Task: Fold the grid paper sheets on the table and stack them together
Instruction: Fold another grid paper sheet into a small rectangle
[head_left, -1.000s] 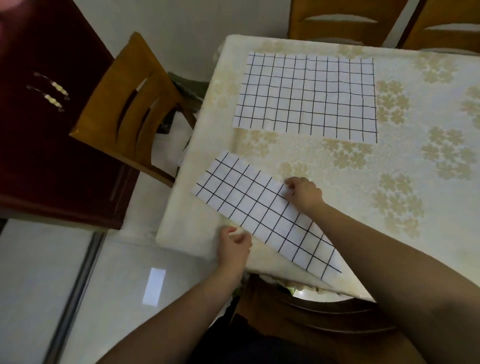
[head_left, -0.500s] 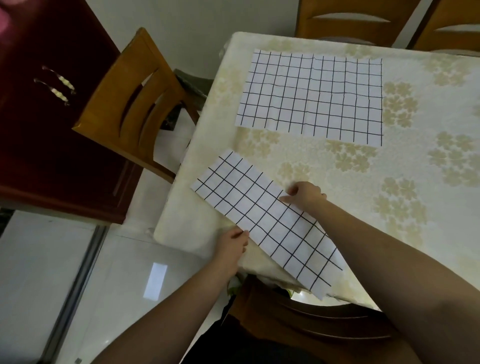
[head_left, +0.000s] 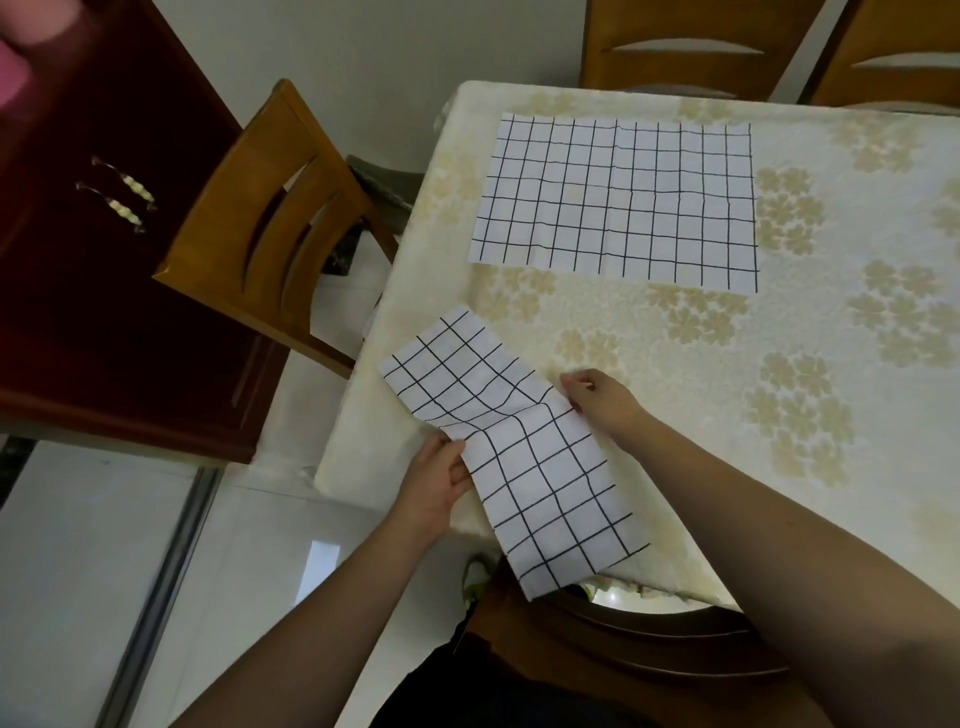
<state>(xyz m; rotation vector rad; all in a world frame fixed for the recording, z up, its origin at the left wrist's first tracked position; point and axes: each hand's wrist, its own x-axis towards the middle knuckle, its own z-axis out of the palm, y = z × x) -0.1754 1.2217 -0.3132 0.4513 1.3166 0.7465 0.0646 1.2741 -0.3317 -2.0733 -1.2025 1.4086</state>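
Over a table in a cream floral tablecloth (head_left: 675, 395), beside a wooden slat-back chair (head_left: 260, 234), a flat white black-gridded paper sheet (head_left: 618, 200) lies farther back while the left hand (head_left: 434, 483) and right hand (head_left: 597, 397) pinch opposite edges of a folded grid paper strip (head_left: 524, 447) buckling at the near corner.

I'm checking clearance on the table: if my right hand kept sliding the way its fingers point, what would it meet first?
The right hand points left along the cream floral tablecloth; likely only the folded strip of grid paper it pinches, then the table edge.
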